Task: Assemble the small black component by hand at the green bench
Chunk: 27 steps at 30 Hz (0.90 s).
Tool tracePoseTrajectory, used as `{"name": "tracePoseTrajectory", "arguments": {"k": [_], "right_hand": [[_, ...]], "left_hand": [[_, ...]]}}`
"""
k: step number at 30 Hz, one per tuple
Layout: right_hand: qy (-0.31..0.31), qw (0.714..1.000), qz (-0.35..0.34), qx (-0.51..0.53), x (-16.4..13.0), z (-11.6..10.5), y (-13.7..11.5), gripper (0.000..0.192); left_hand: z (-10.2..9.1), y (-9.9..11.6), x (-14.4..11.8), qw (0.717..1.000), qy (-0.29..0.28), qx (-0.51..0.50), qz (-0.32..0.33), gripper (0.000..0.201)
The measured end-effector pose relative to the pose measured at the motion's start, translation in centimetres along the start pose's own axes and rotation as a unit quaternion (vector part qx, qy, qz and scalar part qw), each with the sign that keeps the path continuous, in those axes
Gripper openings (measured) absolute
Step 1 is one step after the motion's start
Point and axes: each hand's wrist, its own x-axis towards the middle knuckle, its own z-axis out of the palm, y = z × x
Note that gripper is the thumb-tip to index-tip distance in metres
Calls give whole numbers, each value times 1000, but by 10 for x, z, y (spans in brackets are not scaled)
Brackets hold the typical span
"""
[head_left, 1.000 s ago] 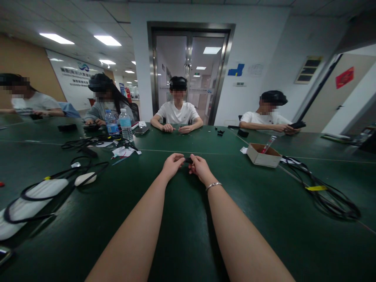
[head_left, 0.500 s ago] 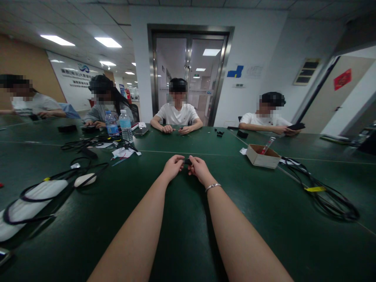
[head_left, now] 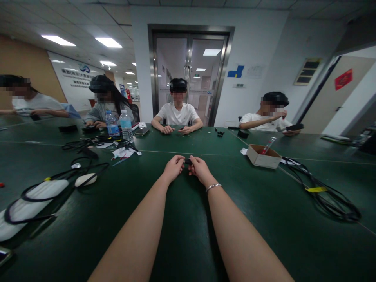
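Observation:
Between my two hands is a small black object, mostly covered by fingers, so its kind cannot be made out. My left hand has its fingers closed on the left end of it. At the other end my right hand pinches it between thumb and fingers. A silver bangle circles my right wrist. Both hands are over the middle of the dark green table, with my forearms stretched forward from the near edge.
To the right stand an open cardboard box and a coiled black cable. On the left lie a white power strip, a white mouse, tangled cables and two water bottles. Several people sit across the table.
My hands stay almost in place around the black object. The person at the right has raised one hand toward the face; the other holds a dark object lower.

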Motion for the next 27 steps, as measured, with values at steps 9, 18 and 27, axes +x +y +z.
{"name": "tracePoseTrajectory", "arguments": {"k": [9, 18, 27], "right_hand": [[-13, 1000, 3, -1, -2, 1, -2, 23], [-12, 1000, -2, -15, 0, 1, 0, 23], [-12, 1000, 0, -17, 0, 1, 0, 25]], "left_hand": [[0, 3, -2, 1000, -10, 11, 0, 23], [1, 2, -2, 1000, 0, 11, -3, 28], [-2, -8, 2, 999, -8, 41, 16, 30]]}}
